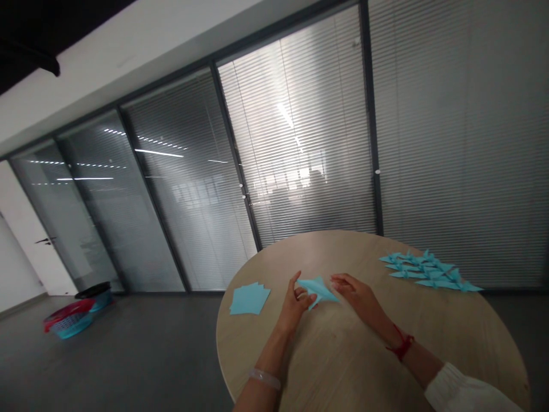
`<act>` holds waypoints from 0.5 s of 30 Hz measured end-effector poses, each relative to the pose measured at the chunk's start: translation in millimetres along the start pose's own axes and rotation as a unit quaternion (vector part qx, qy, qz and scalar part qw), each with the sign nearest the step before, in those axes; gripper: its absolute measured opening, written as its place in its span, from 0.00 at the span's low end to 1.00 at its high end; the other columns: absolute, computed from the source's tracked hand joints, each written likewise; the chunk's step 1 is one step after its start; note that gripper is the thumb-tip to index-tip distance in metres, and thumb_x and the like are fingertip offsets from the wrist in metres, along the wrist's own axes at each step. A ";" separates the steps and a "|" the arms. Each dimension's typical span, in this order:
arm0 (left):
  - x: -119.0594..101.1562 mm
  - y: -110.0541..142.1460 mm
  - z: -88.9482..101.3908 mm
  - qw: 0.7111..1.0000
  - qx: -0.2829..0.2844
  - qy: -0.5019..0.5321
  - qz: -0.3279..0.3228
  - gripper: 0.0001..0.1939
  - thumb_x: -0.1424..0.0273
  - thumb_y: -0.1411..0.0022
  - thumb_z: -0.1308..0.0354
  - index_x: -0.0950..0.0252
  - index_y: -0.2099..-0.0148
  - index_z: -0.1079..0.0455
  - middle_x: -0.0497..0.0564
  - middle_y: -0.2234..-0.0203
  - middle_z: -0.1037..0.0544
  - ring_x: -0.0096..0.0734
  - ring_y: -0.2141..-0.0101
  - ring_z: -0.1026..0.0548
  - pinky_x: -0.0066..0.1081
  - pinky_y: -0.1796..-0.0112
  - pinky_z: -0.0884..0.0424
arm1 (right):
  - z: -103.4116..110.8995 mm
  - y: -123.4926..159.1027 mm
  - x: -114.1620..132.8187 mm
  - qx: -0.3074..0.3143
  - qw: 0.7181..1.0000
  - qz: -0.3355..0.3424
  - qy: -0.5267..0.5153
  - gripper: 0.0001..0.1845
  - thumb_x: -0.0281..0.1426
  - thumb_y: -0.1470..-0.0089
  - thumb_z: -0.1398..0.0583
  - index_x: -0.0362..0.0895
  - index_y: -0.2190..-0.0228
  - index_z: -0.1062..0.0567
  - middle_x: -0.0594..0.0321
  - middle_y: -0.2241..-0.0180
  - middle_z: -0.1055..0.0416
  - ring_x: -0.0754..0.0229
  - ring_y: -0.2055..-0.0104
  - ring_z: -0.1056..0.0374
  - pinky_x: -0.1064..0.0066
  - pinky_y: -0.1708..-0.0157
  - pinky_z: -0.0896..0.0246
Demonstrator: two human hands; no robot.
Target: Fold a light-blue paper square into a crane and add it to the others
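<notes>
A partly folded piece of light blue origami paper (318, 288) is in front of me, above the round table. My left hand (298, 300) grips its left side, the thumb and fingers bent around the edge. Close to the paper's right point is my right hand (354, 289), its fingers loosely curved and pointing left. Whether those fingertips touch the paper is hard to make out, and the right thumb is hidden. Left of my hands lies a small fanned stack of flat blue paper sheets (249, 298). Several folded blue paper cranes (429, 270) sit in rows at the right.
The round wooden table (364, 366) stands beside a glass partition with blinds (309, 126). On the grey floor at the left are a red and blue basket (71, 319) and a dark basin (99, 294), near a white door (32, 234).
</notes>
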State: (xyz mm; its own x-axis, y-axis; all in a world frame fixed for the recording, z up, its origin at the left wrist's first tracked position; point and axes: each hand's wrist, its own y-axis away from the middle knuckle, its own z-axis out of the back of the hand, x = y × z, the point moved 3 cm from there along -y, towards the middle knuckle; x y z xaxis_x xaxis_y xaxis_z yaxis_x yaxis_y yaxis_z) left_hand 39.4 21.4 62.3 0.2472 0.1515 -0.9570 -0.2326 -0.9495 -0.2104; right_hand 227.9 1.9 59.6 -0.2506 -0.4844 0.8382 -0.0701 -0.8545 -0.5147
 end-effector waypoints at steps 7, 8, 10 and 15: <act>-4.7 3.5 -3.2 0.995 0.091 -0.050 0.002 0.51 0.66 0.55 0.31 0.57 0.34 0.54 0.46 0.73 0.27 0.27 0.73 0.28 0.28 0.67 0.33 | -3.3 -5.9 -18.0 0.032 0.989 -0.094 -0.110 0.27 0.47 0.54 0.41 0.45 0.55 0.27 0.58 0.64 0.24 0.54 0.62 0.27 0.64 0.66 0.30; -5.3 4.5 -3.2 0.994 0.092 -0.056 0.003 0.50 0.65 0.55 0.31 0.56 0.34 0.54 0.46 0.73 0.27 0.28 0.72 0.28 0.28 0.66 0.33 | -4.7 -6.3 -18.7 0.047 0.986 -0.106 -0.121 0.27 0.47 0.55 0.40 0.46 0.56 0.26 0.59 0.66 0.24 0.54 0.64 0.27 0.65 0.67 0.30; -6.3 6.3 -4.2 0.993 0.104 -0.056 0.000 0.48 0.65 0.53 0.32 0.55 0.34 0.53 0.47 0.73 0.26 0.30 0.70 0.27 0.29 0.64 0.33 | -6.4 -6.8 -18.0 0.071 0.980 -0.123 -0.137 0.25 0.46 0.57 0.39 0.45 0.59 0.24 0.61 0.69 0.24 0.56 0.66 0.27 0.65 0.68 0.30; -6.2 5.6 -6.0 0.993 0.113 -0.024 -0.009 0.48 0.63 0.52 0.33 0.57 0.34 0.53 0.52 0.66 0.23 0.34 0.66 0.25 0.32 0.61 0.32 | -4.5 -6.4 -12.7 0.059 0.971 -0.142 -0.182 0.21 0.45 0.63 0.34 0.43 0.69 0.21 0.60 0.70 0.23 0.55 0.68 0.27 0.65 0.66 0.30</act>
State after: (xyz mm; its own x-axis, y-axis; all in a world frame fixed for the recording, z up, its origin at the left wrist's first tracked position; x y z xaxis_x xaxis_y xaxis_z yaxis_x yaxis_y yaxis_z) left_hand 42.2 13.5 68.3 0.2090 0.1858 -0.9601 -0.4347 -0.8618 -0.2614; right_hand 227.1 14.3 51.4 0.1230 -0.2411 0.9627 0.0295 -0.9687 -0.2464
